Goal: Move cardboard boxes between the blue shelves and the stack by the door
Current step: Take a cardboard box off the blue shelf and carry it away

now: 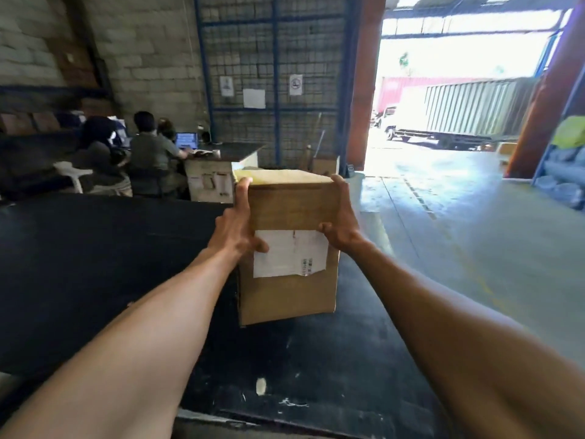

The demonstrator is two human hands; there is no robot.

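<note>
While the cardboard box (289, 248) hung upright above the black surface (95, 264), the left hand (235, 228) gripped its left side and the right hand (343, 223) its right, fingers curled round the edges. A white label (289, 255) faced the camera. Beyond, people sat at a desk (221, 153), and a truck (456, 112) stood outside the open doorway.
</note>
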